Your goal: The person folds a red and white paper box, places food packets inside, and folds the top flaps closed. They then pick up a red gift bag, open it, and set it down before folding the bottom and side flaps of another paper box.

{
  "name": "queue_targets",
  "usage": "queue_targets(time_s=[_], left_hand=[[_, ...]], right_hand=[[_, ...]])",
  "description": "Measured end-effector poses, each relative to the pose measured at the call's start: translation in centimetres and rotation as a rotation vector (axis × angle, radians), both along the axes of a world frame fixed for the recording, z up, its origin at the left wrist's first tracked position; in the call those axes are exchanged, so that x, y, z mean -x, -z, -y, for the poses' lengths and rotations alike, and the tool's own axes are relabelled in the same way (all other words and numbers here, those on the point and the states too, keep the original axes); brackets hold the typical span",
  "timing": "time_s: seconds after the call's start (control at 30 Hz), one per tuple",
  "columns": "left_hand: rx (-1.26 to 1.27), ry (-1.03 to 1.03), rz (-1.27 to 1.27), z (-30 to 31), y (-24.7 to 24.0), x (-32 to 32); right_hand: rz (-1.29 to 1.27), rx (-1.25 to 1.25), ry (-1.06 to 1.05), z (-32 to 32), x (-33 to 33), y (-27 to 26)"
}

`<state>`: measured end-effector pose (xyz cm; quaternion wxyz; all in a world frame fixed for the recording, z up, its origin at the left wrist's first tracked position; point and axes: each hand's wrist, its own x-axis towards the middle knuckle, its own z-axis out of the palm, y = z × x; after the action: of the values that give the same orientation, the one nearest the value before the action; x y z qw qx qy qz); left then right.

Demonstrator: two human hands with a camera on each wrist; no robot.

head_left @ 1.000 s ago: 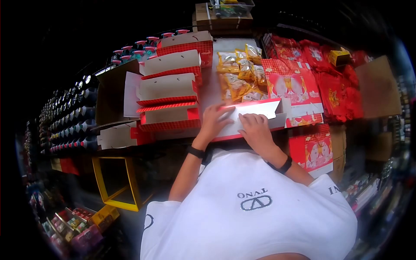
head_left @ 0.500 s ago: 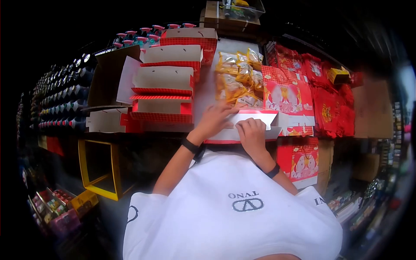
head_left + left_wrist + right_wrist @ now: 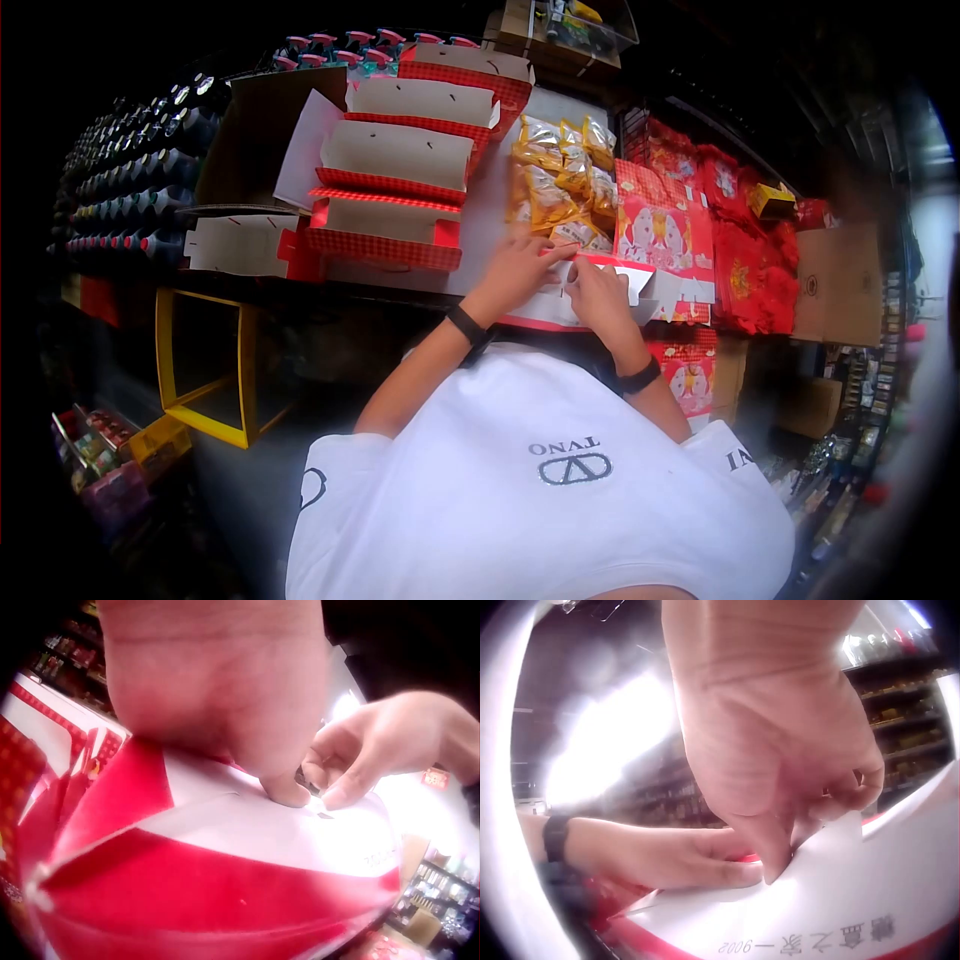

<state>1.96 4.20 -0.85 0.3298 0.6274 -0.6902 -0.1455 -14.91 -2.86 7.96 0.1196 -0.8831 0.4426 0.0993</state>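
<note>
In the head view a white-and-red carton (image 3: 545, 308) lies at the table's near edge, below both hands. My left hand (image 3: 512, 277) reaches over its left part, fingers fairly straight; the left wrist view shows this hand (image 3: 217, 690) with its thumb on the white panel (image 3: 255, 832). Close beside it, my right hand (image 3: 602, 298) has curled fingers. Seen from the right wrist, that hand (image 3: 780, 750) pinches the white card (image 3: 840, 892) between thumb and fingers, and the left hand (image 3: 660, 859) rests its thumb just alongside. The folds beneath the fingers are partly hidden.
Red-checked open boxes (image 3: 395, 155) stand in a row at left. Yellow snack packets (image 3: 548, 195) lie behind the hands, with flat printed cartons (image 3: 655, 225) and red bags (image 3: 745, 275) to the right. A yellow frame (image 3: 245, 380) stands below the table at left.
The head view has shifted. Both hands have come closer together at the carton's back edge, and the right fingers have curled more tightly against the white panel.
</note>
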Motion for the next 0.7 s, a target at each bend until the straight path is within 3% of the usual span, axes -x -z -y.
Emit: queue_targets(time_s=[0.2,0.4,0.53,0.67,0.7], left_hand=[[-0.060,0.043,-0.009,0.3,0.2,-1.3],[-0.072,0.133,-0.055,0.9,-2.4,-0.8],[-0.121,0.228,-0.093,1.8,-2.8,0.3],[-0.301,0.250,-0.099,2.6,-4.1,1.0],[-0.323,0.239,-0.089,2.7,-4.2,1.0]], right_hand=[[0.029,0.027,0.010,0.0,-0.6,-0.2],[0.391,0.256,-0.081,-3.0,2.6,-0.7],[0.566,0.328,0.039,-4.6,5.6,0.0],[0.676,0.025,0.444,-4.5,8.9,0.7],[0.683,0.042,0.466,-4.3,9.6,0.8]])
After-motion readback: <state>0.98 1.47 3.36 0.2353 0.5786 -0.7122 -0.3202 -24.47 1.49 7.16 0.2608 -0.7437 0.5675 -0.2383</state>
